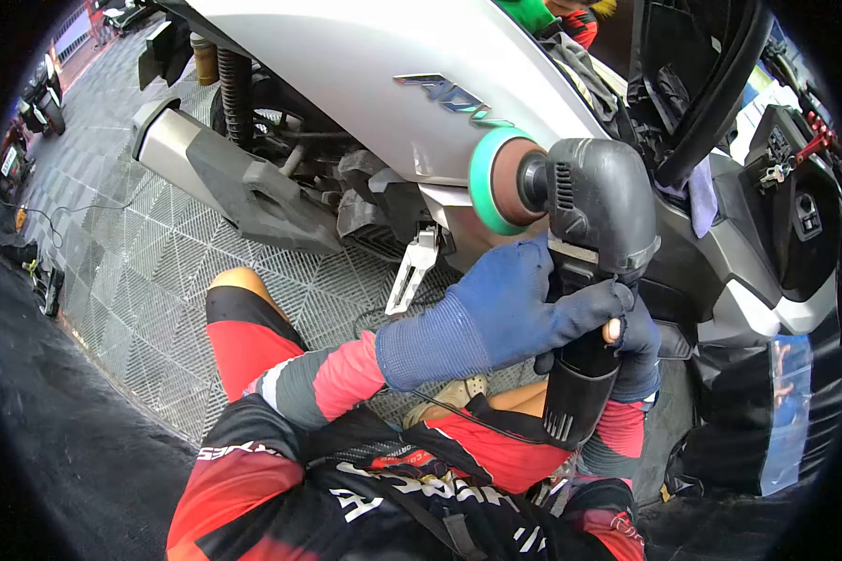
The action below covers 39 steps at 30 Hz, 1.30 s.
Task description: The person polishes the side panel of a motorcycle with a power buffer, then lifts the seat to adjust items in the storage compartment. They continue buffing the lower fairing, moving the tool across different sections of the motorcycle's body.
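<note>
A black electric polisher (pixel 597 224) with a green foam pad (pixel 489 179) presses against the white side panel of a scooter (pixel 374 75). My left hand (pixel 515 304), in a blue glove, grips the polisher's neck just below its head. My right hand (pixel 638 351), also blue-gloved with one bare fingertip showing, wraps the tool's lower handle (pixel 575 393) from the right side. The pad touches the panel just below the scooter's lettering.
The scooter's grey exhaust (pixel 225 168) and a folded white footpeg (pixel 413 266) hang to the left over a grey grid floor (pixel 150 280). My knee (pixel 243 318) in red shorts is below. The open scooter body and a plastic-wrapped part (pixel 786 411) lie at right. Other scooters stand far left.
</note>
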Motion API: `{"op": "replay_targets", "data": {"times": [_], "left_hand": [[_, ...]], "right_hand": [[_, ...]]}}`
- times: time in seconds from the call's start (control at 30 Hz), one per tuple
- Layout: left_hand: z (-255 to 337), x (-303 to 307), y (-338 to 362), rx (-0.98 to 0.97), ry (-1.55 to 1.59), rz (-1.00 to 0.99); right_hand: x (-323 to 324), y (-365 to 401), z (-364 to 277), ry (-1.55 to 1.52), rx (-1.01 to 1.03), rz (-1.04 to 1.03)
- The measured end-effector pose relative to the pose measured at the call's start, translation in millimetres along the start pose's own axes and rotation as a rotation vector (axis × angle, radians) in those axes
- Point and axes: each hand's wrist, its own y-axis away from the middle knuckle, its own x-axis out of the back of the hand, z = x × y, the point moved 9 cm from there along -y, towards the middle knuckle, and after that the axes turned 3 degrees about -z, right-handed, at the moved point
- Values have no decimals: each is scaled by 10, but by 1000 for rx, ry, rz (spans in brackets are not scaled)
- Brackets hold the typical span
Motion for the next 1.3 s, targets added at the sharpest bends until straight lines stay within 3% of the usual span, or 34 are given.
{"op": "replay_targets", "data": {"times": [0.1,0.17,0.23,0.27,0.3,0.37,0.43,0.53,0.57,0.67,0.73,0.83,0.9,0.97,1.0,1.07,1.1,1.17,1.2,1.23,1.3], "left_hand": [[26,33,21,70,-43,9],[-69,-14,16,38,108,19],[-229,-46,-35,31,65,5],[-315,-80,-65,28,24,-17],[-393,-95,-97,24,31,-6],[-521,-176,-173,7,105,-48],[-735,-203,-232,72,85,-75],[-826,-179,-266,-12,98,-31],[-881,-174,-277,-17,107,-26],[-1040,-57,-348,-109,-13,-2],[-943,-34,-341,-299,-323,-33],[-972,33,-363,-400,-197,-5],[-1003,24,-396,-352,-198,-50],[-1117,31,-394,-237,243,-118],[-1128,52,-357,-240,247,-113],[-941,88,-212,-412,-333,-33],[-875,71,-189,-414,-331,-29],[-890,57,-209,-206,-101,3],[-931,20,-233,-132,-75,-14],[-934,-15,-257,-137,-72,-12],[-881,-18,-278,-188,-117,43]], "right_hand": [[-47,-14,-80,36,38,6],[-16,-32,-116,65,72,18],[266,11,-26,281,73,41],[835,1,174,435,266,93],[762,47,159,444,258,88],[697,174,-54,762,296,364],[654,64,-94,698,319,297],[633,-96,-244,1307,397,257],[636,-150,-277,1317,391,253],[369,-242,-484,1485,647,172],[248,-288,-567,1523,720,146],[41,-338,-647,1597,780,115],[-11,-385,-653,1639,769,104],[-14,-389,-633,1690,769,111],[-3,-384,-601,1694,766,105],[104,-340,-564,1646,767,187],[124,-305,-516,1650,767,183],[371,-278,-371,1516,568,235],[508,-244,-282,1512,597,229],[618,-208,-181,1518,597,227],[673,-155,-183,1170,621,285]]}}
